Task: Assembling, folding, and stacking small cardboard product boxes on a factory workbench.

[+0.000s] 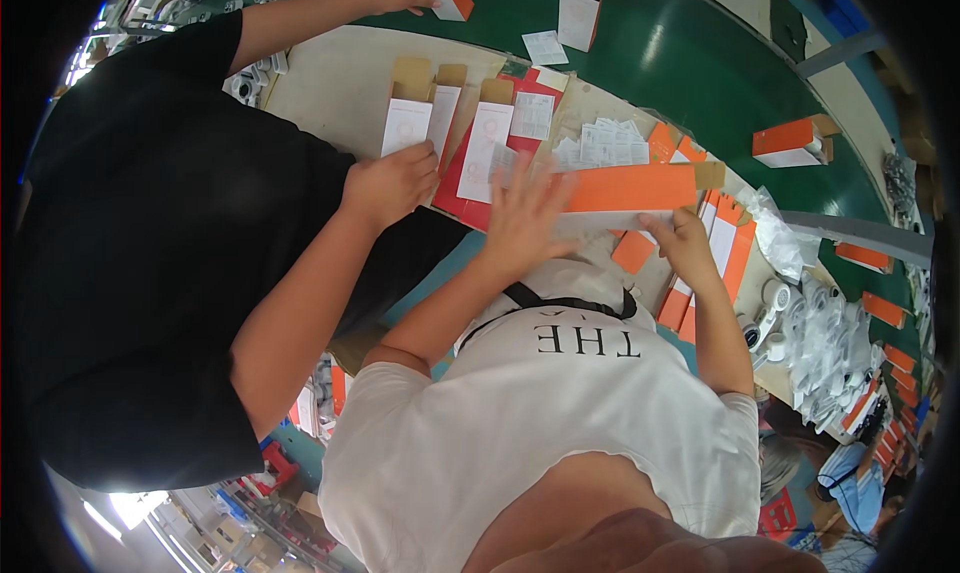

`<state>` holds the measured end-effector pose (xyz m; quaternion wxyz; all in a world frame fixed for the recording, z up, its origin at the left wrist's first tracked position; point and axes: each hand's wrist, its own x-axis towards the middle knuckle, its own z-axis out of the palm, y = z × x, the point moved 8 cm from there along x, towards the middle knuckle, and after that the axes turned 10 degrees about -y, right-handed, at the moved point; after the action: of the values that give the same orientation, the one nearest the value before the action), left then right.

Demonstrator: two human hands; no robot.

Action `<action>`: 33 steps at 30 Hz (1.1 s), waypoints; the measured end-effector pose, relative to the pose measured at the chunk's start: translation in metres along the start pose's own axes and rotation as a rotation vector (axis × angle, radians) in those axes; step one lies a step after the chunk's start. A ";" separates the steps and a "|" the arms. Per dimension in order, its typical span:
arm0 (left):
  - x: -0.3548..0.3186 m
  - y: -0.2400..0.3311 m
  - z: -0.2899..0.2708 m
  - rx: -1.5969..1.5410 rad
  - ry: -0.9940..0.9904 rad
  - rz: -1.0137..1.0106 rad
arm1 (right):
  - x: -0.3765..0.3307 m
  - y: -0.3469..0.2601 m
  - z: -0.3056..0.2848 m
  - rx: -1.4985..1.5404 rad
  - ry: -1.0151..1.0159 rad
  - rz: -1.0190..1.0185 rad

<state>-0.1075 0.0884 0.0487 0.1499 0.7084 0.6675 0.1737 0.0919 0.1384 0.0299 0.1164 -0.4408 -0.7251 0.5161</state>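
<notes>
An orange carton (pixel 630 187) is held just above centre, lying crosswise over the workbench (pixel 330 83). The left hand (pixel 525 216) is laid flat on its near face with the fingers spread wide, pressing rather than gripping. The right hand (pixel 682 241) is curled around the carton's lower right end, thumb on top. The carton seems already raised into a sleeve, while its brown end flap (pixel 711 174) at 2 o'clock stands unclosed (whether anything is inside cannot be told).

Much is judged left to do: flat carton blanks (pixel 722 245) are stacked at 3 o'clock, and more opened blanks (pixel 486 143) are lined up at 11 o'clock under a co-worker's hand (pixel 392 185). Bagged white parts (pixel 830 345) are heaped at 4 o'clock. A closed box (pixel 790 141) on the green belt (pixel 700 63) at 1 o'clock appears finished.
</notes>
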 end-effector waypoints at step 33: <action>0.082 -0.114 -0.023 -0.478 0.233 -0.068 | -0.203 0.214 -0.101 0.479 1.119 0.427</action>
<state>-0.2160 0.1770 0.0222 0.2409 0.6052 0.6436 0.4019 0.3844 0.0664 -0.0501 0.4668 -0.7397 -0.3157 0.3677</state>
